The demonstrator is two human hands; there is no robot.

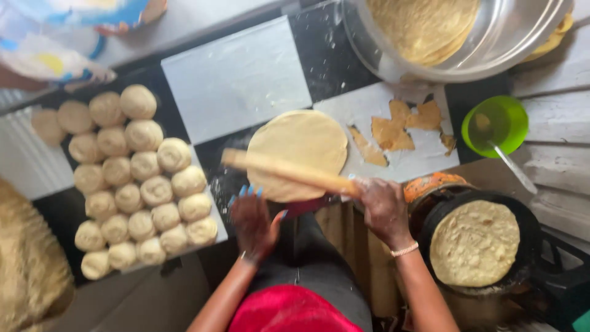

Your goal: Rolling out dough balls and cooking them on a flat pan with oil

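Rolling pin (289, 171), centre frame, gripped by right hand (382, 206) across dough round (298, 151) for flattening; left hand (253, 222) open, empty.

Soft even daylight over my board — no hard shadows. My left hand (254, 222) motion-blurred, rolling pin (289, 171) smeared; steel bowl (491, 52) glares slightly.

rolling pin (289, 171): pale wood, smooth, matt
rolled dough (299, 149): soft, floury, matt
worktop (236, 80): glossy black and white tiles, flour-dusted
bowl (491, 49): shiny metal
cup (499, 123): green plastic, glossy
pan (528, 227): black metal, matt
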